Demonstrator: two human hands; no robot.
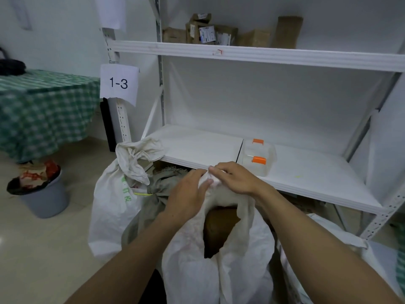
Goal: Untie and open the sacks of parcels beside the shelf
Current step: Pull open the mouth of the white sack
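A white woven sack (238, 260) stands in front of me, its mouth partly open and showing a brown parcel (219, 227) inside. My left hand (186, 194) and my right hand (234, 176) both grip the bunched top edge of this sack, close together. To the left stands another white sack (111, 207) with green print, its crumpled top loose and a yellow tie at its neck. A grey-green sack (162, 187) lies between the two.
The white metal shelf (306, 170) is right behind the sacks, holding a clear box with orange clips (259, 156). Cardboard parcels (210, 31) sit on the upper shelf. A grey bucket (43, 194) and a checked-cloth table (43, 106) are at left. Another white sack (324, 238) lies at right.
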